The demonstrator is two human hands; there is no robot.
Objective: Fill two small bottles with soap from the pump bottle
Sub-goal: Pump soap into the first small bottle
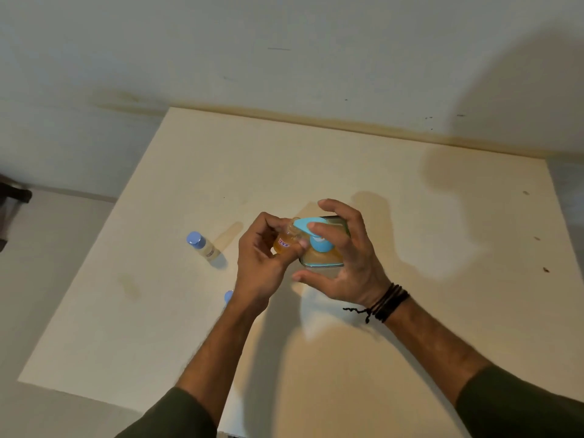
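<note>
My left hand (260, 263) grips a small clear bottle (284, 243) that holds orange soap and carries a red label, its open neck right under the spout of the pump bottle (319, 245). The pump bottle has a light blue pump head and stands at the middle of the cream table (410, 216). My right hand (341, 257) wraps round the pump bottle, with a finger lying on the pump head. A second small bottle (203, 248) with a blue cap stands to the left, apart from both hands. A loose blue cap (228, 297) peeks out beside my left wrist.
The table's back edge meets a pale wall. A dark object (12, 200) sits at the far left edge of the view, off the table. Black cords circle my right wrist.
</note>
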